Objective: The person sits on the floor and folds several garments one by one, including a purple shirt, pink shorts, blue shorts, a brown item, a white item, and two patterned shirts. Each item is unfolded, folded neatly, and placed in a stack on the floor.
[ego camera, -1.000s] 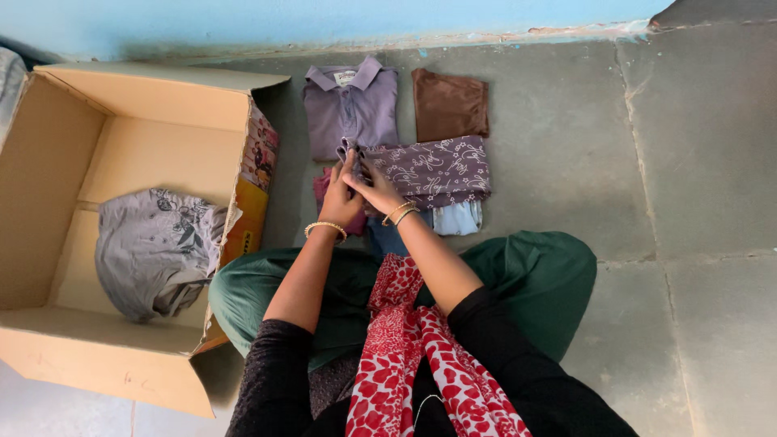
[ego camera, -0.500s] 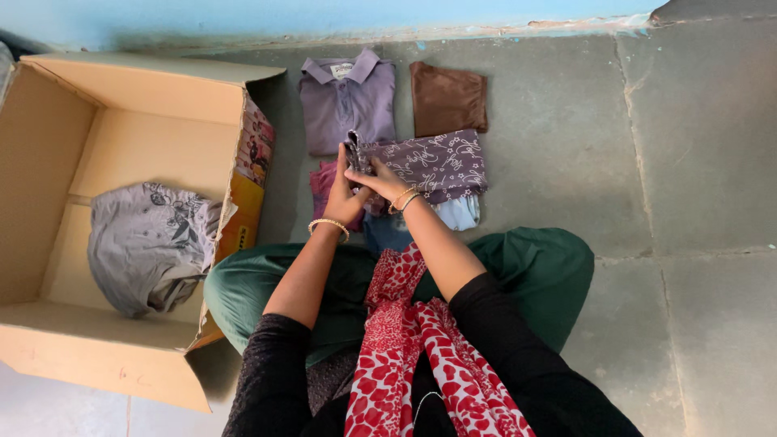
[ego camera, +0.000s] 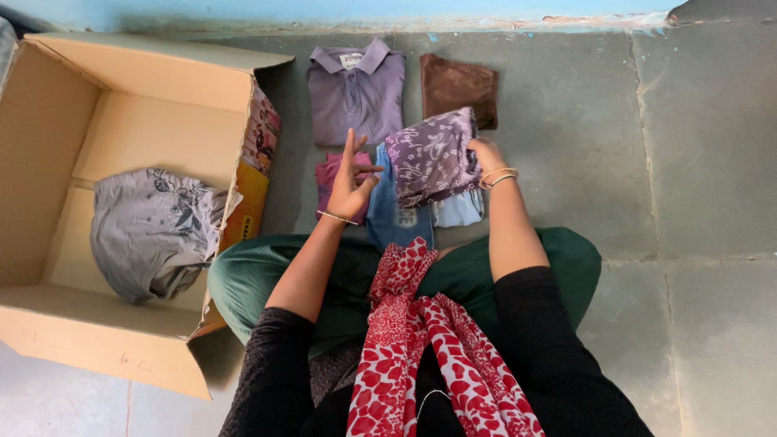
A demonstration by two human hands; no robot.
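Since the earlier frames, both hands have parted: before, they were together on the corner of the patterned purple cloth (ego camera: pixel 430 155) as it lay flat on the pile, and now only the right hand (ego camera: pixel 486 154) has it, lifted up off the pile. The left hand (ego camera: pixel 350 180) has let go and is to the left of the cloth, not touching it.

Nearest to the camera is the red and white scarf (ego camera: pixel 421 356), which hangs down over the person's chest, and under it are the green trousers (ego camera: pixel 550 267) of the crossed legs. The two forearms reach forward from black sleeves. The left hand is open and empty, with its fingers spread and pointing up, above the pink cloth (ego camera: pixel 330 174). The right hand is closed on the right edge of the patterned purple cloth and holds it in the air, so that the folded cloth hangs tilted above the blue garment (ego camera: pixel 395 212) and the light blue cloth (ego camera: pixel 460 209), which both lie on the grey stone floor (ego camera: pixel 688 162).

Farther away, a folded lilac collared shirt (ego camera: pixel 356 89) and a folded brown cloth (ego camera: pixel 455 82) lie side by side on the floor, near the blue wall (ego camera: pixel 324 10). On the left stands an open cardboard box (ego camera: pixel 154 105) with a crumpled grey garment (ego camera: pixel 150 231) inside it.
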